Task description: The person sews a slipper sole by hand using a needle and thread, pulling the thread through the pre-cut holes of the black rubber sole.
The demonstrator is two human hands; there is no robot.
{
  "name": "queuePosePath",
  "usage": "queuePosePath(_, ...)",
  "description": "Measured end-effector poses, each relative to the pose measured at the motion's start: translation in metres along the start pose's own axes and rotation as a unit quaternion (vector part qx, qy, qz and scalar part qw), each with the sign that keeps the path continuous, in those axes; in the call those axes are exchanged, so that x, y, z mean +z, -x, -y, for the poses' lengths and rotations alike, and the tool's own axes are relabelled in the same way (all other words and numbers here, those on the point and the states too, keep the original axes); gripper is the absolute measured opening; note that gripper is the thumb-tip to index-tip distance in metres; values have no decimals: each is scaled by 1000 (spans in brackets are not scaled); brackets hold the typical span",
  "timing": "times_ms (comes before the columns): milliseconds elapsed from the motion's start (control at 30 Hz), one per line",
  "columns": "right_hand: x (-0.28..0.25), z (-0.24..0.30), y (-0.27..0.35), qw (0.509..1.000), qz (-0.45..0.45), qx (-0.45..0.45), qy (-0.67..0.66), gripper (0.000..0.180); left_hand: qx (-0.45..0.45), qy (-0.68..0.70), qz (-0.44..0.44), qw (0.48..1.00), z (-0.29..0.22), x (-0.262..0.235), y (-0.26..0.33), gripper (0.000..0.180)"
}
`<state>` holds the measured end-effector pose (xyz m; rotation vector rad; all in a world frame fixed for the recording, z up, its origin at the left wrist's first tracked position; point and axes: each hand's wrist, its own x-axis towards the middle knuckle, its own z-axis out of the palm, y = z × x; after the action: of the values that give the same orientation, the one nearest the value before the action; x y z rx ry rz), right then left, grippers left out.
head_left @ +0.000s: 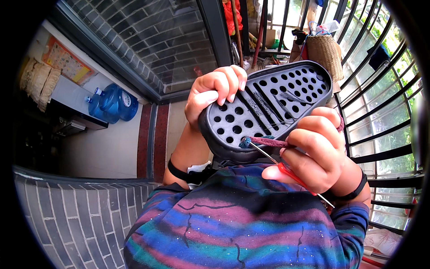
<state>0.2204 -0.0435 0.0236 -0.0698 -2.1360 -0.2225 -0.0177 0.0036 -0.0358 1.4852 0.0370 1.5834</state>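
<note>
Nearest the camera is the person's striped sleeve point(233, 224), in blue, purple and teal, filling the lower part of the view. Just above it the right hand point(318, 148) is clenched around a crochet hook point(268, 158) with a red grip, and its fingers point(309, 127) also pinch a purple yarn point(268, 142) against the hook. The metal tip meets a small teal knot at the rim of a black sole point(264, 107), which is full of round holes and long slots. The left hand point(215, 96) grasps the sole by its upper-left edge, fingers curled over the rim, and holds it up, tilted, in front of the chest.

To do this stitch well, it seems best to keep the sole steady, keep the yarn tight, and guide the tip straight through one hole without splitting the yarn.

Farther away stand a woven basket point(324, 51) by the black railing point(380, 125), and blue water bottles point(112, 103) on the floor at the left.
</note>
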Motion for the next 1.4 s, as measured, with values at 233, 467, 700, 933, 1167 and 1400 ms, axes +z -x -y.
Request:
queuePosePath(233,-3,-4,-2,1000,29,-2,-11,36,-3,-10,-3,1000,-1,4,-3,15)
queuePosePath(467,-6,-11,-4,996,59,43,-59,41,-28,-22,3,999,0,6,-2,18)
queuePosePath(700,-5,-21,-3,987,34,107,-112,40,8,-33,30,999,12,4,2,64)
queuePosePath(933,5,-26,5,997,-5,57,44,34,-84,-221,17,971,-35,22,-5,40)
queuePosePath(1167,-11,-17,5,971,22,139,-195,46,175,-369,138,902,-56,31,-12,58)
queuePosePath(1400,-15,-24,31,859,40,242,-450,34,268,-473,154,825,-64,45,-1,33)
